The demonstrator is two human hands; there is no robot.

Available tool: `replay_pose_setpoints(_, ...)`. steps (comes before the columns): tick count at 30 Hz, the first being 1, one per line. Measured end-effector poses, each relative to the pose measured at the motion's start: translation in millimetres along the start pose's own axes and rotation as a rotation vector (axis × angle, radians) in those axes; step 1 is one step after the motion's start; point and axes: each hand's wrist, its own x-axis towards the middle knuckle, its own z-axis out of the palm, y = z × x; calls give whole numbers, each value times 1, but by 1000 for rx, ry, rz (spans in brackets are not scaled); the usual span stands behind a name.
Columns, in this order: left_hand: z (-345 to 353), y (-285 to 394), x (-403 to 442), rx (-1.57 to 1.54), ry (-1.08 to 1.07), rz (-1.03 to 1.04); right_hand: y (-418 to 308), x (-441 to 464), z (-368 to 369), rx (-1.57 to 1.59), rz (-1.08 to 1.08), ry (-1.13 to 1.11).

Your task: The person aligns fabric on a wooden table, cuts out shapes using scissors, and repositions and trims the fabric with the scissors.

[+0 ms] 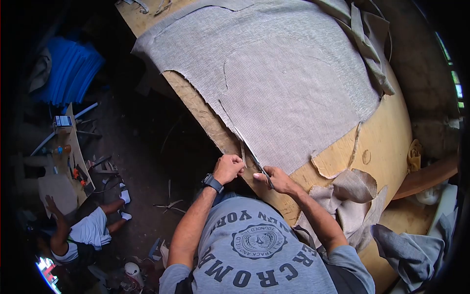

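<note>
Grey-beige ribbed fabric (289, 98) lies spread on the wooden table, with a thin curved line marked on it. In my right hand (278, 180) is a pair of scissors (253, 153), its long blades lying along the fabric's near-left edge and pointing up and left. My left hand (229, 168) is at the table's edge, left of the scissors. Its fingers are pinched on a narrow fabric strip (243, 151) that hangs beside the blades.
Crumpled fabric scraps (350, 201) lie on the wooden table (342, 147) to my right, and more folded cloth (367, 44) at the far right. Blue sheets (71, 68) are stacked at left. Below them, another person (88, 230) sits near a workbench (73, 152). Scraps litter the dark floor.
</note>
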Motion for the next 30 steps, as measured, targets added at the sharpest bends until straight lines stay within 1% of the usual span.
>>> replay_pose_setpoints(6, -6, -3, -2, 21, -7, 14, -1, 0, 3, 19, 38, 0)
replay_pose_setpoints(8, -9, -3, -4, 40, -14, 11, -9, 1, 5, 86, 30, -35)
replay_pose_setpoints(12, -13, -3, -7, 75, -35, 9, -13, 19, 9, 139, 13, 11)
replay_pose_setpoints(14, -13, -2, -9, 67, -18, 10, -27, 21, 5, 89, 37, 8)
replay_pose_setpoints(15, -14, -2, -9, 55, 5, 12, -25, 23, 5, 2, 3, 20)
replay_pose_setpoints(19, -18, -9, -10, 56, -20, -2, -31, 16, 5, 1, 22, 24)
replay_pose_setpoints(21, -20, -10, -10, 40, 1, -9, -42, 15, 5, 39, 19, -17)
replay_pose_setpoints(24, -23, -12, -12, 69, -7, -3, -38, 33, 9, 75, -13, 48)
replay_pose_setpoints(28, -26, -10, -16, 40, 4, -6, -42, 46, 7, 83, -37, 52)
replay_pose_setpoints(30, -28, -14, -15, 35, -1, -7, -42, 46, 7, 29, -49, 50)
